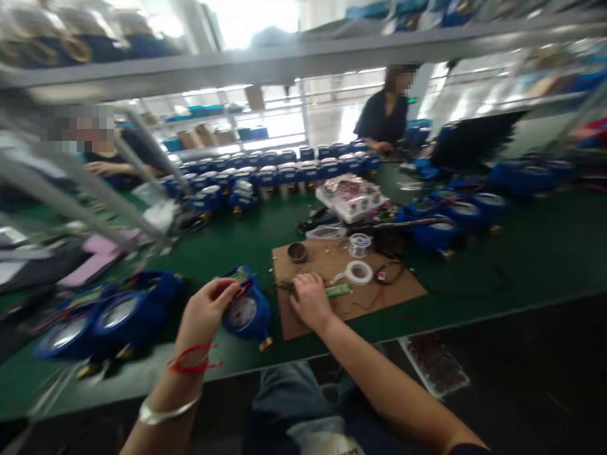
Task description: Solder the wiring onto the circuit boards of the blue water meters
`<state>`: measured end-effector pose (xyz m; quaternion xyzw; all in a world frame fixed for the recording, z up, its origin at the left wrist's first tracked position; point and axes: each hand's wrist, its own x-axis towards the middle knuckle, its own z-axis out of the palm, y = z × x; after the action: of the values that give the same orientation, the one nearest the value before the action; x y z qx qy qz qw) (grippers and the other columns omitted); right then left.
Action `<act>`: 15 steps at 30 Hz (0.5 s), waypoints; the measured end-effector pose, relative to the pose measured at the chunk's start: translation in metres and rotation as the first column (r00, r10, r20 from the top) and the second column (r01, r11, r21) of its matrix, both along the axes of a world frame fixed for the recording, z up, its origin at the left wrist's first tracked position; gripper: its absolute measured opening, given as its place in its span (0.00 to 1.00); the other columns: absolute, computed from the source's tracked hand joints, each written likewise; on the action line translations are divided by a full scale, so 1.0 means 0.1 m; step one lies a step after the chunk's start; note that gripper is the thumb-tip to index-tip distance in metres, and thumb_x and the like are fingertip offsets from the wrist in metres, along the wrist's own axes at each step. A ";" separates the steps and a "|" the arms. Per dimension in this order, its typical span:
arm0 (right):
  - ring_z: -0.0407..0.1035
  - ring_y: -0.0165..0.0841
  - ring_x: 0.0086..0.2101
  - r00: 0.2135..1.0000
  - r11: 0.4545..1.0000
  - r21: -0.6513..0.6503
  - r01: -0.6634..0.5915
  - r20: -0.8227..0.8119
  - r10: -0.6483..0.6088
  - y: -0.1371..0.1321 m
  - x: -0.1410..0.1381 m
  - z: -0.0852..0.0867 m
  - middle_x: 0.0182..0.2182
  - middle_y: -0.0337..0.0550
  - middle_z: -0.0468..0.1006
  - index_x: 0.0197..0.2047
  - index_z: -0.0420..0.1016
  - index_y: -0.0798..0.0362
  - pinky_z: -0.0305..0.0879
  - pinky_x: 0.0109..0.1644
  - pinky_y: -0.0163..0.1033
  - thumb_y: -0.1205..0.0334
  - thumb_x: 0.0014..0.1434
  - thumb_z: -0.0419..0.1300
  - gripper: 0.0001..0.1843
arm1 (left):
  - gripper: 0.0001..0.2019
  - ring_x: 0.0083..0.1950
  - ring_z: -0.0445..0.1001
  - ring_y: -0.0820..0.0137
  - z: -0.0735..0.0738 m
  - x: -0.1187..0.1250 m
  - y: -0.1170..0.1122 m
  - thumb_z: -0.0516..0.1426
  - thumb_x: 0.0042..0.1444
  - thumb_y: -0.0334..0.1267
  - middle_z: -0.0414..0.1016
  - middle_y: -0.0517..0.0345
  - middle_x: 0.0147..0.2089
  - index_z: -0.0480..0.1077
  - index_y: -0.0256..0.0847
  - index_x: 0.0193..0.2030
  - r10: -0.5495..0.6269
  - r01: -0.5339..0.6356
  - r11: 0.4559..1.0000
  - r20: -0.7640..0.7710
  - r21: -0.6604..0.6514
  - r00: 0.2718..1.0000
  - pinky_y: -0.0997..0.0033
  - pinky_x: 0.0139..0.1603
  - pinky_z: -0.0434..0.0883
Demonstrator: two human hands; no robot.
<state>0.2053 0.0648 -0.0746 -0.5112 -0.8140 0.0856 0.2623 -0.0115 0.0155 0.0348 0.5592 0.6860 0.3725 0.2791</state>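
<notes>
My left hand is at the upper edge of an open blue meter housing with a round pale dial and a brass fitting. Its thumb and fingers pinch thin red and dark wires there, though blur hides the exact grip. My right hand rests on a brown cardboard sheet, fingers curled down around a dark slim hand tool that pokes out to the left. Just right of these fingers lies a small green circuit board.
A spool of solder wire, a white tape ring and a round dark cup sit on the cardboard. More blue meters stand left, right and in rows behind. A white tray is beyond. Two people sit across the bench.
</notes>
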 end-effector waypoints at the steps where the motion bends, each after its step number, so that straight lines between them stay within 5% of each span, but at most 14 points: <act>1: 0.62 0.42 0.54 1.000 1.000 -0.008 -0.009 -0.019 0.009 0.02 -0.01 -0.05 0.50 0.55 0.73 0.50 0.70 0.57 0.48 0.63 0.52 0.62 0.60 0.55 0.15 | 0.20 0.40 0.75 0.64 -0.05 -0.06 -0.02 0.60 0.52 0.56 0.78 0.57 0.38 0.74 0.39 0.40 0.014 -0.016 0.999 0.044 0.031 0.999 0.69 0.41 0.70; 8: 0.62 0.45 0.54 0.998 0.999 -0.011 -0.036 -0.054 0.035 0.07 -0.02 -0.28 0.53 0.56 0.72 0.52 0.71 0.58 0.45 0.64 0.53 0.62 0.60 0.55 0.17 | 0.21 0.38 0.74 0.68 -0.22 -0.08 0.03 0.60 0.55 0.48 0.74 0.55 0.38 0.66 0.38 0.51 0.065 -0.098 0.985 0.216 0.141 0.974 0.70 0.40 0.70; 15: 0.62 0.45 0.54 0.996 0.999 -0.042 -0.033 -0.082 0.029 0.06 -0.02 -0.12 0.52 0.57 0.72 0.51 0.71 0.58 0.46 0.65 0.55 0.63 0.60 0.54 0.16 | 0.17 0.38 0.73 0.65 -0.12 0.02 -0.13 0.59 0.55 0.53 0.73 0.56 0.37 0.67 0.41 0.40 0.164 -0.145 0.977 -0.111 0.158 0.980 0.66 0.43 0.71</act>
<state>0.2031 0.0705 -0.0862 -0.5001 -0.8084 0.1281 0.2826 -0.0093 0.0026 0.0229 0.5455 0.7136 0.4080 0.1636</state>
